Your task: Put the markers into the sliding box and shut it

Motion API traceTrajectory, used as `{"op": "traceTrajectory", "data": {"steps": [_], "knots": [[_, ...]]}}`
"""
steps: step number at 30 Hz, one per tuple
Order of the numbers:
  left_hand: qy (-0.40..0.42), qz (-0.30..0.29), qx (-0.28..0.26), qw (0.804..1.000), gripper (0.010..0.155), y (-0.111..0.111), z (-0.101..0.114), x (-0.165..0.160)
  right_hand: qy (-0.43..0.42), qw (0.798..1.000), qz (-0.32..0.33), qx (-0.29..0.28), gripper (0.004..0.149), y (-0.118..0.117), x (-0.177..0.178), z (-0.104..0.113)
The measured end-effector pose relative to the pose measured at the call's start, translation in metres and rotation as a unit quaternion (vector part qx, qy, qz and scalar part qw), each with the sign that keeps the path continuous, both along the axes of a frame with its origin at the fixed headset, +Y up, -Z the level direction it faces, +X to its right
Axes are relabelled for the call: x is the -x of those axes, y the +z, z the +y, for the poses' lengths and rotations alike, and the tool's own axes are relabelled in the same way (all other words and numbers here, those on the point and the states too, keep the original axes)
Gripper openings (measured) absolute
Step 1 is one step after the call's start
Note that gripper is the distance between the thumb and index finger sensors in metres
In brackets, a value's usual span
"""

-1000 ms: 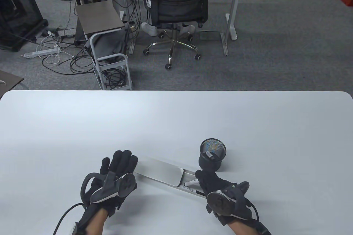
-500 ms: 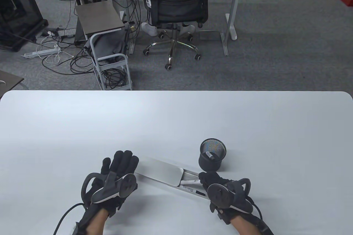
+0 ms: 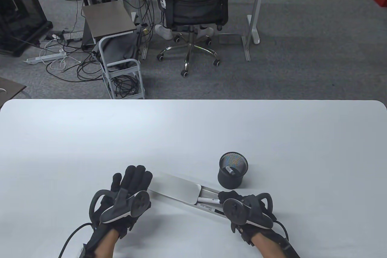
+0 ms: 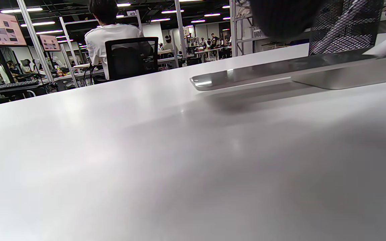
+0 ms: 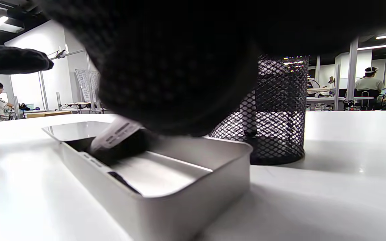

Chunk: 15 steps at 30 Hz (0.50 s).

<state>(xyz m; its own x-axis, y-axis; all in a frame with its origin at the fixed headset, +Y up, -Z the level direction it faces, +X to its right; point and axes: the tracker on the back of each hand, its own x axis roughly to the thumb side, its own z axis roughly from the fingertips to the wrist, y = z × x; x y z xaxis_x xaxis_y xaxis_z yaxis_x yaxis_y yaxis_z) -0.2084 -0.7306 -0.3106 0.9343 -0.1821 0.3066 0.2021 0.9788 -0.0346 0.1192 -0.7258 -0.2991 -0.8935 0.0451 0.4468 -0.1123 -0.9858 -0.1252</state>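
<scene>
A silver sliding box [image 3: 208,193] lies slanted near the table's front, its lid [image 3: 175,190] pulled left so the right part of the tray is uncovered. A white marker [image 3: 208,200] lies in the tray with its left end under the lid; a second marker [image 3: 211,208] lies along the near wall. My right hand [image 3: 227,197] pinches the white marker's right end. In the right wrist view the glove [image 5: 179,67] covers that marker [image 5: 116,132] above the tray [image 5: 186,197]. My left hand [image 3: 134,177] rests flat with straight fingers at the lid's left end.
A black mesh pen cup [image 3: 232,170] stands just behind the box's right end, with one more marker [image 3: 230,170] inside it. It is close to my right hand [image 5: 273,110]. The table's front edge runs just below both wrists.
My right hand drew back toward me and sank, laying the white marker flatter in the tray with its tip under the lid. The left hand stayed still.
</scene>
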Motion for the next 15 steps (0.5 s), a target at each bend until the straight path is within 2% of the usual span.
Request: {"op": "traceTrajectory", "data": {"steps": [15], "knots": [[0.001,0.000,0.003,1.000,0.090,0.000,-0.001,0.001,0.062,0.998,0.031,0.003,0.036,-0.003,0.014,-0.012]]}}
